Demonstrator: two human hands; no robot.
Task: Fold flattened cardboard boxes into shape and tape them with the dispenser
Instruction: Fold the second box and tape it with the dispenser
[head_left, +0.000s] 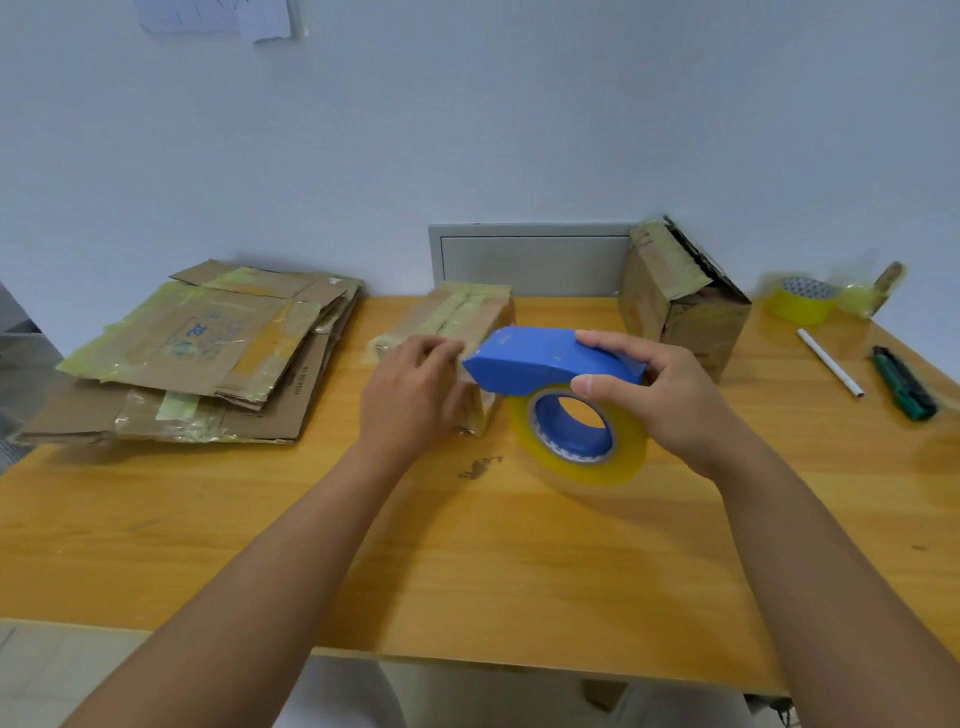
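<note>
Both hands busy: left hand (410, 389) steadies small box (452, 322), right hand (654, 395) grips dispenser (540, 358)

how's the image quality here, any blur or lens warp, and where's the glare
Head view: wide-angle warp bows the table edges and stretches both forearms; the corners smear, so the spare tape roll and knife look soft; light is even and diffuse, with faint shadows; mild sheen on the taped flattened boxes; the dispenser in the right hand is sharpest, the left hand slightly blurred.
</note>
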